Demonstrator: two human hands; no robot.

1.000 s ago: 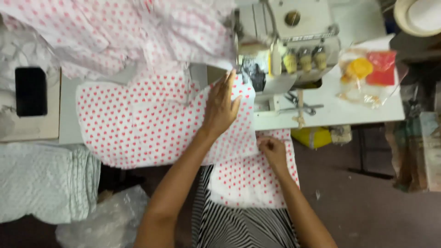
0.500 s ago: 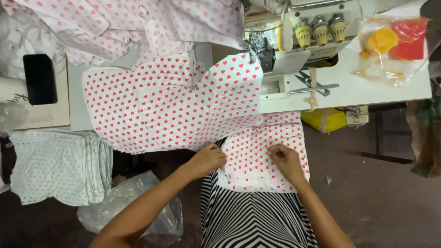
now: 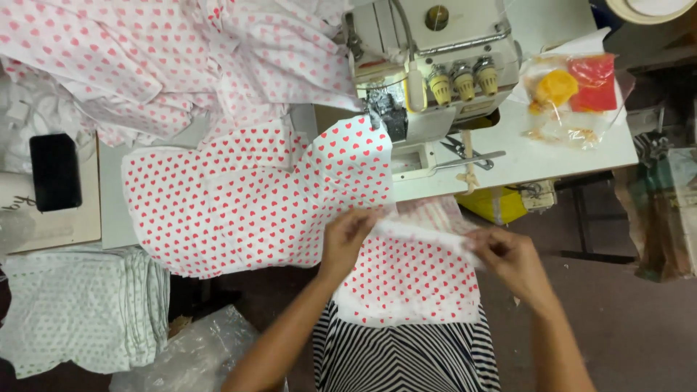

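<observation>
— Gripping anything, the left hand point(image 3: 347, 238)?
— Yes, its fingers pinch one end of a white strip point(image 3: 425, 236); the right hand point(image 3: 510, 255) pinches the other end.
— And the strip?
— Stretched between both fingertips, above the heart cloth point(image 3: 410, 279) in the lap, the sewing machine point(image 3: 428, 58) well beyond.

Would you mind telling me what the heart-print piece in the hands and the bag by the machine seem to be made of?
The heart-print piece looks like thin woven cloth, perhaps cotton: matte, and it folds softly between the left hand and right hand. The bag seems to be clear plastic film: it is glossy and crinkled, and its orange and red contents show through.
</observation>
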